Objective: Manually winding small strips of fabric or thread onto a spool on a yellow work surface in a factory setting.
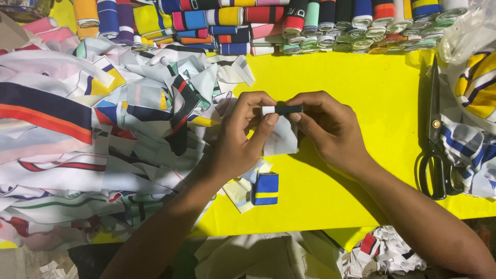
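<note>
Head view: a small strip (pixel 281 109), white at one end and dark along the rest, is pinched level between the left hand (pixel 243 135) and right hand (pixel 324 126) above the middle of the yellow tabletop (pixel 361 93), fingertips close so it can be kept tight. A pale scrap hangs under it. Finished rolls (pixel 310 26) are lined along the far edge; loose fabric (pixel 103 144) is heaped at the left, scissors (pixel 435 139) laid within reach at the right edge.

- Fabric strip (pixel 281 109) sits between both hands, above the table (pixel 361 93).
- Loose fabric pile (pixel 77 139) lies left.
- Rolled bands (pixel 289 26) line the far edge.
- Scissors (pixel 435 139) lie right.
- Folded band (pixel 266 189) rests near the left hand (pixel 240 137).
</note>
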